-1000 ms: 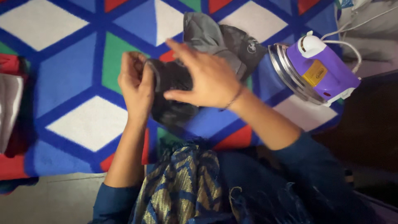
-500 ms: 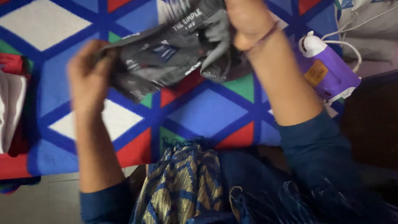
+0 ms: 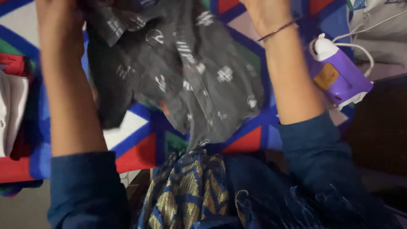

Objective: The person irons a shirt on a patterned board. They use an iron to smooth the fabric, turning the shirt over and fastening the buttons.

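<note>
Grey cloth filled the space between the two raised hands: a dark grey shirt (image 3: 186, 80) with small white printed marks and a buttoned front strip hung spread open, its upper edge at the far edge of the view and its lower hem falling toward the near side. The left hand (image 3: 57, 17) was at the shirt's upper left corner, but its fingers were cut off by the frame and blurred, so I could not tell whether they gripped the cloth. The right hand (image 3: 265, 12) was at the upper right, with a thin bracelet (image 3: 277, 30) round the wrist; its fingers were likewise out of view and their state could not be told. Both forearms were bare down to dark blue sleeves (image 3: 313, 148).

Beneath the shirt lay the surface (image 3: 135, 144), covered in a bold pattern of blue bands with white, red and green shapes. To the right, just beside the right forearm, stood a purple and white iron (image 3: 339, 76) with a white cord (image 3: 360, 51) looping away toward the far right. At the left edge lay folded white and red cloth (image 3: 12, 110). On the near side, a blue and gold patterned garment (image 3: 190, 191) covered the person's front.
</note>
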